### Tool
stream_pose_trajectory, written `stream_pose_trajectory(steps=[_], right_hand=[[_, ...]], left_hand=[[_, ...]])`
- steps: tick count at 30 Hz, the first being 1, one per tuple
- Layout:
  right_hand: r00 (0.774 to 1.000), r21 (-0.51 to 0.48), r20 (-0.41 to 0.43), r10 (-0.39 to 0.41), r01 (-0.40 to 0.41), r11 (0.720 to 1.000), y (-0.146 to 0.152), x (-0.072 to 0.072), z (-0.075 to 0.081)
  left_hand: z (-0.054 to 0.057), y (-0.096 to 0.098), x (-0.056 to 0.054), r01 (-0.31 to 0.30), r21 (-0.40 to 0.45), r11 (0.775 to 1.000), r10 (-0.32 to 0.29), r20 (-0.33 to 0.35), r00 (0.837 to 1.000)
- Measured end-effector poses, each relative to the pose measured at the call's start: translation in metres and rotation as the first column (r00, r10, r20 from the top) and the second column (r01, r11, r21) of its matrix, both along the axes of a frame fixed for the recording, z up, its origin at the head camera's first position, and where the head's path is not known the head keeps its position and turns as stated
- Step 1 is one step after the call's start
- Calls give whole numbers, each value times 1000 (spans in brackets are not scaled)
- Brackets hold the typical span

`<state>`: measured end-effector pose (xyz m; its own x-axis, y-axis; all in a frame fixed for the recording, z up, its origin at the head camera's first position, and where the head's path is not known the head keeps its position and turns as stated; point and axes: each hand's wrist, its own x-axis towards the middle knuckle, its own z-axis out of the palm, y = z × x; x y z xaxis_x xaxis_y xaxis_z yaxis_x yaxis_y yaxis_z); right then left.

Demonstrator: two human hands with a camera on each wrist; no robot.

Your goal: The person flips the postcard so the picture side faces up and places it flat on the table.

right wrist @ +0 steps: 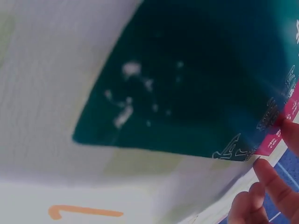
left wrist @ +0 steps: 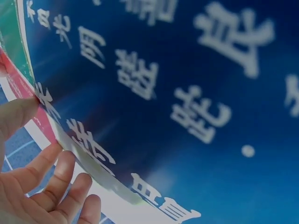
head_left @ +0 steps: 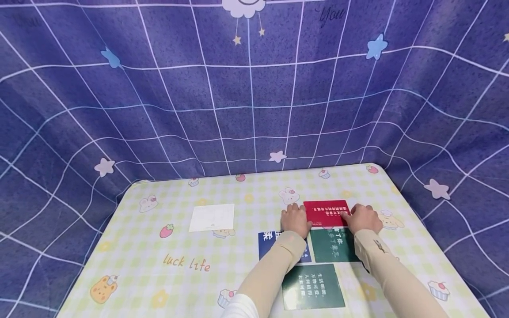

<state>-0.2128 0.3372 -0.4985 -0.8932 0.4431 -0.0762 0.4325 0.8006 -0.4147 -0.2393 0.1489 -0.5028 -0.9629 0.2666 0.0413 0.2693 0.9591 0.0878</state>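
Observation:
A red card with white writing lies flat toward the back right of the table. My left hand rests at its left edge; in the left wrist view the fingers are loosely extended by the card's corner. My right hand is at the opposite edge, thumb on the red surface, and the right wrist view has a fingertip at its corner. Just in front lies a green card, its right end partly under my right wrist. A blue card to the left is partly covered by my left forearm.
Nearer me lies another green card with vertical white writing. A white card sits apart on the left. The checked tablecloth bears printed cartoons, and a blue gridded curtain hangs behind the table.

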Motion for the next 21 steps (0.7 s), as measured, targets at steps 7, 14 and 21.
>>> stream_pose_trajectory(steps=[7,14,21], right_hand=[[999,-50,2,35,-35,998,3,5,-1],[1000,-156,-16,14,-17,988,1,14,6],[997,-226,-79,12,-30,974,-3,21,22]], left_hand=[[1,-4,2,1,52,999,-2,15,1000],[8,-11,5,15,119,993,-14,-9,1000],[20,-19,4,31,193,981,-28,-20,999]])
